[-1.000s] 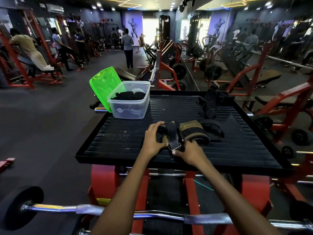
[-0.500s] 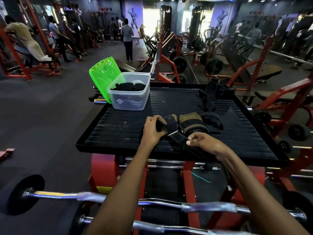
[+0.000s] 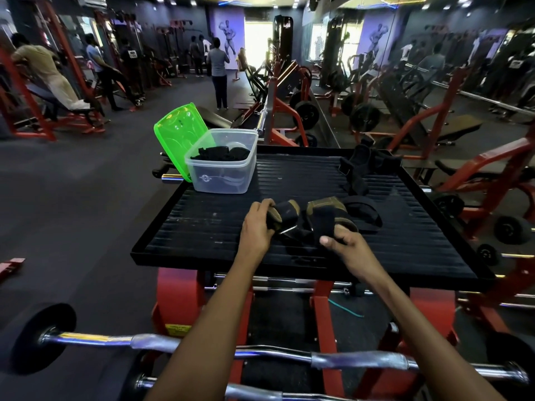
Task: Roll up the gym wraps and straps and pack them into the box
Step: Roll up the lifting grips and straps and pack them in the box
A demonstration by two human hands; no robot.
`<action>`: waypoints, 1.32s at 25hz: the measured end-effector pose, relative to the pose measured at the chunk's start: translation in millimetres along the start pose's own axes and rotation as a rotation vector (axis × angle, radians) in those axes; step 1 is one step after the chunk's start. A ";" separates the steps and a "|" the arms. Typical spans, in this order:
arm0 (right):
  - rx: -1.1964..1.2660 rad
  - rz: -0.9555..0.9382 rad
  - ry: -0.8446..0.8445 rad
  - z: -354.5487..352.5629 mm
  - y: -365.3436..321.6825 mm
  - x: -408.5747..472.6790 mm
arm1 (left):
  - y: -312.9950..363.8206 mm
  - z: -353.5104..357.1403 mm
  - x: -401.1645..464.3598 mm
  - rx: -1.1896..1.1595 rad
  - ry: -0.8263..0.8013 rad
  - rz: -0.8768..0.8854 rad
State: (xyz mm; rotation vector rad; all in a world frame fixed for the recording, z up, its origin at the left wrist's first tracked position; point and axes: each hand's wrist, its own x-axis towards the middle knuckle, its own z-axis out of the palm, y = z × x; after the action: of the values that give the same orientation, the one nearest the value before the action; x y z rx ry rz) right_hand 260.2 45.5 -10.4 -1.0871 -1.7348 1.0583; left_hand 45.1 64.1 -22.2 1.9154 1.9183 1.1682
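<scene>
- The landmark is the black ribbed platform (image 3: 202, 227), a rimmed, tray-like surface on red legs.
- At the near middle of the platform, the left hand (image 3: 256, 227) grips a partly rolled strap (image 3: 282, 216), black with an olive edge; its fingers curl over the roll's far side and the thumb lies at the near side.
- A loose black tail with a metal end runs from that roll toward the right hand (image 3: 344, 244), lying flat on the platform between the two hands.
- The right hand's fingers are bent around a black band of the second strap (image 3: 328, 211), an olive-and-black piece just right of the first; the thumb points left, its tip free.
- Behind and right of that second strap, a black loop (image 3: 362, 211) touches it.
- At the platform's far right, a heap of black wraps (image 3: 364, 169) lies well apart from both hands; how many are in it cannot be told.
- One clear plastic box (image 3: 223, 172) stands at the platform's far left corner, with black rolled pieces inside.
- One green lid (image 3: 179, 134) leans against the box's left side.
- Two olive-edged straps are counted.
</scene>
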 end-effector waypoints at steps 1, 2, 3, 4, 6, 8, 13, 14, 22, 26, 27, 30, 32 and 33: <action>0.037 -0.021 0.050 2.9 -1.2 0.7 | 0.7 1.7 -0.5 0.067 -0.018 0.066; 0.110 -0.037 0.106 8.4 -5.8 3.0 | 3.0 2.7 -1.4 0.127 -0.031 0.135; 0.223 -0.043 0.148 16.7 -10.6 6.5 | 5.6 4.1 -2.4 0.172 -0.036 0.199; 0.358 -0.037 0.164 26.0 -14.0 11.8 | 7.9 5.2 -3.1 0.197 -0.041 0.244; 0.625 -0.004 0.200 41.8 -18.1 23.9 | 5.7 3.6 -2.5 0.141 -0.105 0.257; 0.738 0.019 0.249 48.2 -19.5 35.6 | 2.4 -0.5 -1.3 -0.096 -0.162 0.159; 0.670 -0.003 0.229 54.4 -14.7 34.6 | 8.0 -2.9 -0.7 -0.458 -0.086 -0.410; 0.641 -0.008 0.236 55.7 -12.8 33.2 | 6.4 0.4 -0.2 -0.452 -0.088 -0.519; 0.850 0.101 0.343 49.8 -3.9 33.3 | 7.5 7.5 -5.0 -0.542 0.019 -0.382; 0.810 0.156 0.322 52.8 -0.6 35.5 | 2.8 10.7 -3.8 -0.624 -0.006 -0.378; 0.782 0.158 0.302 53.3 0.4 34.9 | 1.8 10.3 -2.8 -0.646 0.007 -0.371; 0.699 0.146 0.284 52.7 0.7 33.6 | 4.2 7.0 -2.4 -0.614 0.056 -0.310; 0.636 0.132 0.302 52.7 0.5 32.8 | 7.2 6.3 -3.2 -0.498 0.075 -0.228; 0.591 0.116 0.305 53.3 1.3 32.8 | 9.1 6.1 -3.9 -0.450 0.074 -0.192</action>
State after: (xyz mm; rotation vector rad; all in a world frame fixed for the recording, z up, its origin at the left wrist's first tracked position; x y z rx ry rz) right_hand 201.6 64.3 -22.1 -0.9110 -1.0301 1.2905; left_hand 56.4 61.6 -22.1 1.4422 1.6460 1.4728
